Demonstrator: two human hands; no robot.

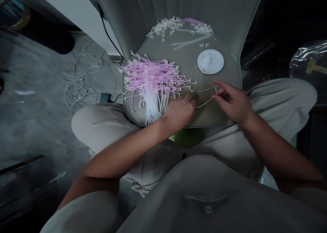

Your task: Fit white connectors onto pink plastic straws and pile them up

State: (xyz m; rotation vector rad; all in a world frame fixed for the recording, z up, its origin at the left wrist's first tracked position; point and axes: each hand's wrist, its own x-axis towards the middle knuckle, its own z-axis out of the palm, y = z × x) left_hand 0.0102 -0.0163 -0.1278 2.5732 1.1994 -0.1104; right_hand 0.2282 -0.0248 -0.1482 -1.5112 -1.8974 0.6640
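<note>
My left hand (181, 109) is closed on a thin pale tube (204, 104) that runs from it toward my right hand. My right hand (236, 102) has thumb and forefinger bent around the end of a thin pinkish tube (207, 89); its other fingers are curled. Exactly how the two tubes meet at the right fingertips is too small to tell. Beside my left hand lies a heap of pink tubes (153, 74) with small white angled ends. White tubes (152, 105) lie across its front, partly behind my left wrist.
The grey chair seat (186, 61) bears a white round dish (217, 66) with a pale lump in it. Small white angled pieces (166, 27) are piled near the backrest, with loose clear tubes (191, 41) in front. Tangled cables (89, 69) lie on the floor at left.
</note>
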